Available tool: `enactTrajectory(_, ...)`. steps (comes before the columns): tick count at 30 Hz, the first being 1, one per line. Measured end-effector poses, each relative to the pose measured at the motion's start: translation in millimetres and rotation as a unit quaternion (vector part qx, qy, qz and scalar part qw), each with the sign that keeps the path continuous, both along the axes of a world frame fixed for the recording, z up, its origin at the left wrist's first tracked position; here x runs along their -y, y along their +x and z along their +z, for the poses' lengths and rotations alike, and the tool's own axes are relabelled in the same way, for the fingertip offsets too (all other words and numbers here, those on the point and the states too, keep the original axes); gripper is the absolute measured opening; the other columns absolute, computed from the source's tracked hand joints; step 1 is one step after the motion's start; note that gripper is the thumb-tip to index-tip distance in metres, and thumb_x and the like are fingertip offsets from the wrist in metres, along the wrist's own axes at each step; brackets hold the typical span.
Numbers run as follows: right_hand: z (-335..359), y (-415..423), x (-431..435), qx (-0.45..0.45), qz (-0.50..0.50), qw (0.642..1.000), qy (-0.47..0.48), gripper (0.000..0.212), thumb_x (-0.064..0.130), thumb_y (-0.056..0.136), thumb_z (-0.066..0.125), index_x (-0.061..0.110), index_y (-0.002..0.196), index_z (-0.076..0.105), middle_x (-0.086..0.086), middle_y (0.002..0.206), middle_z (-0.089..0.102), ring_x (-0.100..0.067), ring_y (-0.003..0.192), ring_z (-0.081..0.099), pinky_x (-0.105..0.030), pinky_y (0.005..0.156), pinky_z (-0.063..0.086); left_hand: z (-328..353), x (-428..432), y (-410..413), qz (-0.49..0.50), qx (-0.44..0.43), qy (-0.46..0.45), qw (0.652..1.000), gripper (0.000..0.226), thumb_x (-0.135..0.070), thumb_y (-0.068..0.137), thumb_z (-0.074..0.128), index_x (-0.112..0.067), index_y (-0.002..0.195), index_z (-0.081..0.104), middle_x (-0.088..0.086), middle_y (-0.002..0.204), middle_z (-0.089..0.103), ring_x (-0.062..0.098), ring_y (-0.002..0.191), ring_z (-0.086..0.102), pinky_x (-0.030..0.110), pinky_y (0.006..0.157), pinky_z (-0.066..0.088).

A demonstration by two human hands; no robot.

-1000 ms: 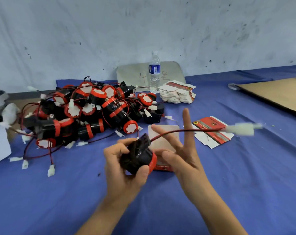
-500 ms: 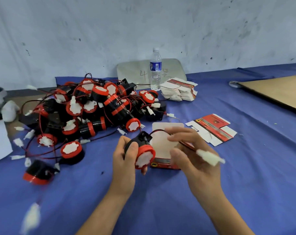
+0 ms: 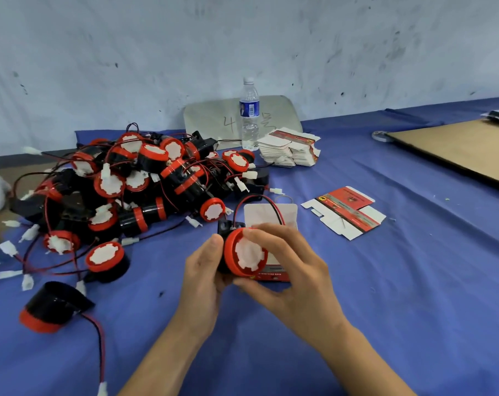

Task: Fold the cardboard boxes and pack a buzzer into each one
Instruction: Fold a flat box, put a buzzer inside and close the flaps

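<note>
Head cam: I saw the black cylindrical buzzer with red rim and white face [image 3: 246, 254] mid-frame. My left hand [image 3: 205, 278] gripped its black body, and my right hand [image 3: 294, 278] curled round the red rim. The face pointed at me and slightly up, with the axis running away toward the wall. It was over the red-and-white cardboard box [image 3: 271, 215] on the blue cloth [image 3: 414, 281]; I couldn't tell whether they touched.

The buzzer pile [image 3: 156, 181] blocks my left; a loose buzzer [image 3: 53, 307] and its wire [image 3: 99, 347] lie just nearer me than the pile. Right of the pile, past the flat box [image 3: 344, 211], I see open cloth [image 3: 414, 281].
</note>
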State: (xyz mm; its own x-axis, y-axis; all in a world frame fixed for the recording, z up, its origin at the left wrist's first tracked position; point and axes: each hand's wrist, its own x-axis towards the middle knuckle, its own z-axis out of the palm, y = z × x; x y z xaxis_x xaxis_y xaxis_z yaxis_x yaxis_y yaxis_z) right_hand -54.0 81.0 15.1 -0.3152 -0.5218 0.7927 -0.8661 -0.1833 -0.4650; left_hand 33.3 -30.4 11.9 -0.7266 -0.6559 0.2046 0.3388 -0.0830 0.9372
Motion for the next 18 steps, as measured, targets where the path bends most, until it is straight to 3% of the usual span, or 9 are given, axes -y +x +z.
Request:
enactTrajectory(2,1,0,0,0.028,0.008,1.0,-0.01,0.059,0.02,0.074,0.083,0.022,0.124,0.052,0.002,0.121,0.057,-0.011,0.112,0.056,-0.017,0.092,0.044,-1,-1,0,0.022,0.01,-0.021,0.999,0.05,-0.052,0.081,0.052,-0.005,0.084,0.069,0.015,0.077,0.066,0.024,0.068,0.059,0.029,0.055,0.048)
enactTrajectory(4,3,0,0,0.08,0.011,0.996,-0.029,0.06,0.023,0.071,0.081,0.025,0.123,0.05,0.005,0.116,0.058,-0.005,0.106,0.057,-0.012,0.089,0.043,-3,1,1,0.053,0.018,-0.08,0.995,0.042,-0.054,0.082,0.055,-0.013,0.084,0.067,0.019,0.075,0.06,0.023,0.067,0.051,0.033,0.058,0.042)
enactTrajectory(6,6,-1,-1,0.133,0.013,0.99,-0.048,0.055,0.026,0.071,0.075,0.028,0.121,0.051,0.009,0.111,0.06,-0.008,0.101,0.06,-0.012,0.085,0.044,-5,5,0,0.095,0.016,-0.148,0.984,0.031,-0.051,0.079,0.05,-0.027,0.093,0.064,0.012,0.089,0.06,0.018,0.072,0.051,0.034,0.062,0.041)
enactTrajectory(7,7,-2,-2,0.17,0.023,0.984,-0.054,0.052,0.027,0.071,0.072,0.029,0.119,0.053,0.011,0.109,0.062,-0.011,0.099,0.062,-0.014,0.083,0.045,-7,7,-1,0.116,0.018,-0.156,0.981,0.027,-0.049,0.076,0.052,-0.034,0.098,0.06,-0.001,0.099,0.062,0.011,0.079,0.054,0.034,0.067,0.044)
enactTrajectory(9,9,-6,-4,0.256,0.049,0.964,-0.056,0.044,0.031,0.073,0.07,0.029,0.115,0.058,0.012,0.104,0.066,-0.015,0.096,0.064,-0.017,0.079,0.047,-12,10,-6,0.113,0.053,-0.187,0.974,0.047,-0.04,0.074,0.063,-0.041,0.117,0.044,-0.018,0.128,0.052,0.0,0.11,0.054,0.039,0.09,0.047)
enactTrajectory(10,10,-7,-5,0.293,0.059,0.953,-0.054,0.04,0.033,0.073,0.07,0.027,0.111,0.062,0.01,0.102,0.068,-0.015,0.094,0.064,-0.018,0.078,0.048,-16,10,-9,0.084,0.08,-0.209,0.971,0.062,-0.033,0.075,0.067,-0.042,0.126,0.034,-0.015,0.143,0.041,0.001,0.126,0.046,0.042,0.102,0.043)
enactTrajectory(12,11,-11,-6,0.356,0.083,0.93,-0.043,0.035,0.036,0.071,0.07,0.026,0.104,0.068,0.004,0.096,0.071,-0.013,0.088,0.066,-0.019,0.073,0.05,-22,8,-14,0.017,0.125,-0.226,0.966,0.094,-0.024,0.075,0.075,-0.05,0.138,0.011,-0.006,0.156,0.028,0.012,0.14,0.034,0.047,0.112,0.035)
enactTrajectory(15,14,-16,-8,0.416,0.151,0.897,-0.017,0.027,0.034,0.071,0.068,0.027,0.097,0.071,0.001,0.09,0.074,-0.012,0.081,0.068,-0.017,0.066,0.052,-28,5,-18,-0.026,0.14,-0.247,0.959,0.122,-0.034,0.066,0.082,-0.052,0.142,-0.011,-0.015,0.146,0.042,0.009,0.132,0.047,0.04,0.108,0.041)
enactTrajectory(18,16,-24,-10,0.431,0.154,0.889,-0.01,0.032,0.037,0.07,0.065,0.022,0.097,0.071,-0.001,0.09,0.075,-0.011,0.081,0.069,-0.015,0.069,0.05,-31,6,-18,-0.001,0.167,-0.256,0.952,0.127,-0.041,0.059,0.084,-0.063,0.137,-0.014,-0.007,0.131,0.052,0.009,0.118,0.056,0.034,0.098,0.048)
